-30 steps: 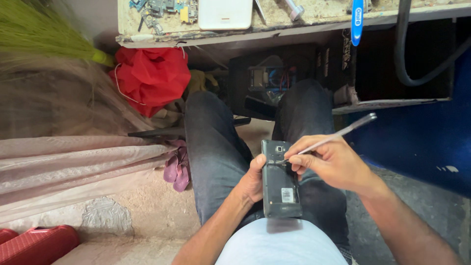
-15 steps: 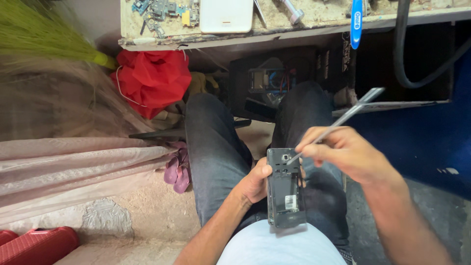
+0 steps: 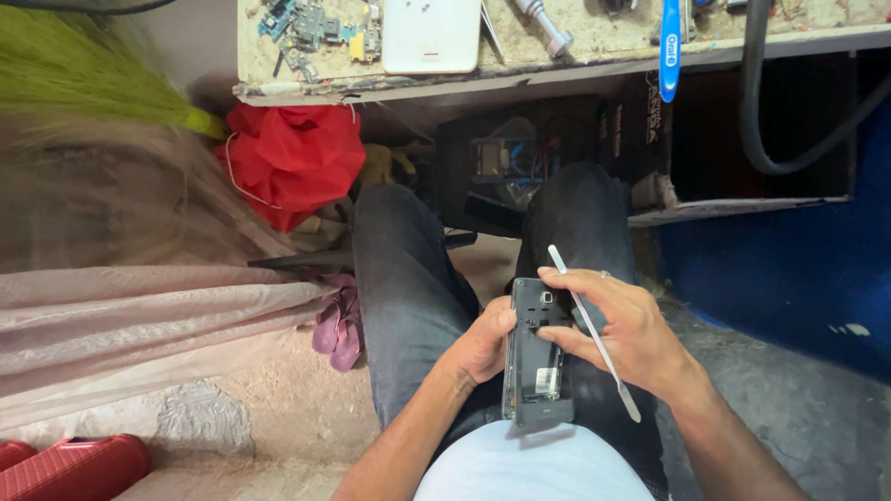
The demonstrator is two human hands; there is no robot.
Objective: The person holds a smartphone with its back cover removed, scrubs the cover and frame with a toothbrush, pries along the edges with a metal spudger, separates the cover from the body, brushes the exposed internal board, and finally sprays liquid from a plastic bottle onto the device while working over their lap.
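1. Overhead, a worn desk carries a white slab, small circuit boards and a blue-handled tool; a black hose hangs beside it.
2. Below the desk sit a red cloth bundle and a green broom, with purple sandals on the floor.
3. An opened dark phone, its back cover off, rests above the person's lap between the knees.
4. Left hand cups the phone's left edge, fingers wrapped on it.
5. Right hand touches the phone's right side, fingers pinched on a slim white pry tool lying slantwise across the hand.
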